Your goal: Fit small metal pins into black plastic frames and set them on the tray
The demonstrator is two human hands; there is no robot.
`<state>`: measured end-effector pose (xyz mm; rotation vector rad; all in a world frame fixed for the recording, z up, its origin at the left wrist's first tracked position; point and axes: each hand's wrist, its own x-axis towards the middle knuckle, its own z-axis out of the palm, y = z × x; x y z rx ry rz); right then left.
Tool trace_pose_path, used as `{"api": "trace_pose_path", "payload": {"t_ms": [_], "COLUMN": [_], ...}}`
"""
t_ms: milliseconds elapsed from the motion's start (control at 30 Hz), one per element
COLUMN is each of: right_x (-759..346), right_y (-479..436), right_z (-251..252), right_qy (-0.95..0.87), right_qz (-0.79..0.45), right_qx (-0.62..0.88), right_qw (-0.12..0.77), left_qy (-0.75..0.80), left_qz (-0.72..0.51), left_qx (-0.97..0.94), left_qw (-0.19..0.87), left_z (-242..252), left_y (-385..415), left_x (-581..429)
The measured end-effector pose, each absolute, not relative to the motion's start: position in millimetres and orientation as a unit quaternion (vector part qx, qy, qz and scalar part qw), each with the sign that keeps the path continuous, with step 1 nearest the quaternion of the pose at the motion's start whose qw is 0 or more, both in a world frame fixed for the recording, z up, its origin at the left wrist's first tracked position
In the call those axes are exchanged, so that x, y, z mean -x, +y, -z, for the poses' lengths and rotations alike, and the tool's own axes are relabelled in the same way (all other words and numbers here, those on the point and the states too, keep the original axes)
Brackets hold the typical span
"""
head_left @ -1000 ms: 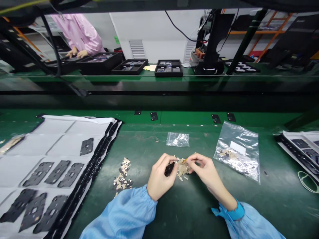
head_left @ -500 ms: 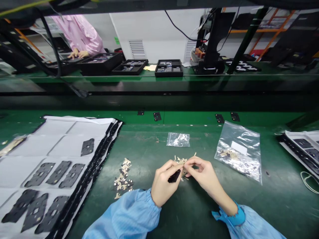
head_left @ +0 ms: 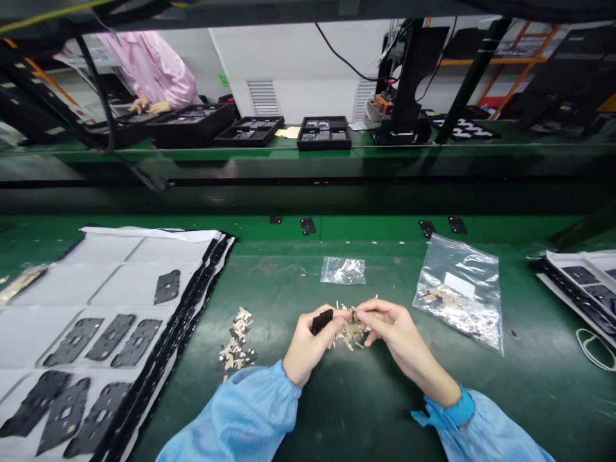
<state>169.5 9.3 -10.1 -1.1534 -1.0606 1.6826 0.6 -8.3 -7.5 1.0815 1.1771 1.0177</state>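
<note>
My left hand [head_left: 308, 346] is closed around a flat black plastic part [head_left: 322, 321], whose dark end shows between thumb and fingers. The fingers of my right hand [head_left: 402, 337] are pinched together at the left fingertips. Something tiny and dark shows between the two hands, too small to name. Below and behind the fingertips lies a loose pile of small beige pieces [head_left: 351, 337], partly covered by the hands. To the left is a second pile of small beige and dark pieces [head_left: 237, 340], apart from both hands.
A stack of white sheeted trays [head_left: 115, 276] with several black plates [head_left: 113, 337] fills the left side. A small clear bag [head_left: 343, 270] and a larger bag of pieces [head_left: 457, 301] lie behind. Black trays [head_left: 325, 142] and a co-worker in pink [head_left: 156, 67] are beyond the shelf.
The black part has turned in my left hand and now lies higher, above the thumb. Both hands remain fingertip to fingertip over the pile. The view has shifted slightly.
</note>
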Motion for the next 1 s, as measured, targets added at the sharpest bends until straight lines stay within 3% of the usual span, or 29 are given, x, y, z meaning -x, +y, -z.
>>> {"api": "trace_pose_path", "payload": {"t_ms": [400, 567, 800, 1000], "right_x": [-164.8, -165.9, -164.7, -161.8], "right_y": [7.5, 5.6, -0.9, -4.9], "right_z": [13.5, 6.8, -5.2, -10.8], "right_qy": [-0.400, -0.366, -0.348, -0.363], "right_qz": [-0.683, -0.684, -0.751, -0.760], "right_qx": [0.435, 0.427, 0.399, 0.407], "right_qw": [0.430, 0.465, 0.395, 0.354], "left_qy": [0.477, 0.470, 0.536, 0.542], "left_qz": [-0.433, -0.508, -0.532, -0.513], "left_qx": [-0.385, -0.287, -0.345, -0.371], "left_qw": [0.661, 0.662, 0.558, 0.552], "left_z": [10.4, 9.3, 13.7, 11.6], "left_y": [-9.7, -4.8, 7.6, 6.9], "left_x": [-4.5, 2.0, 16.8, 14.8]}}
